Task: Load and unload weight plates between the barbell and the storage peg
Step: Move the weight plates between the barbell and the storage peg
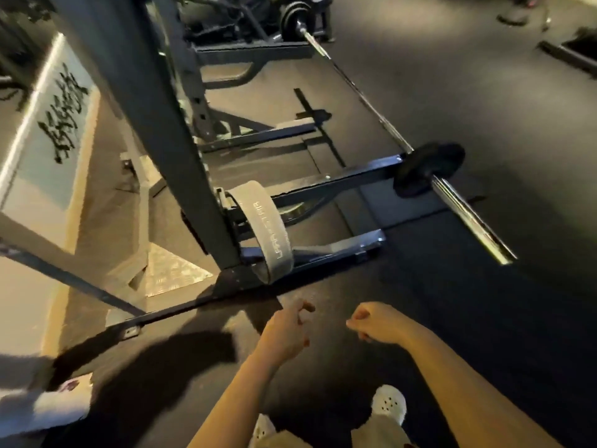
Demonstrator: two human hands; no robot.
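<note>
Empty-handed, left hand (284, 334) loosely curled and right hand (376, 321) clenched, a lifter faces the barbell (458, 205), one small weight plate (428, 171) on its near sleeve; best gripped two-handed, slid off straight.

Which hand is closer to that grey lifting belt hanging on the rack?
Left. The left hand is just below the lifting belt; the right hand is farther off to the side.

Dark rubber floor (484, 318), steel rack (155, 92), pale lettered wall panel (55, 124)
</note>
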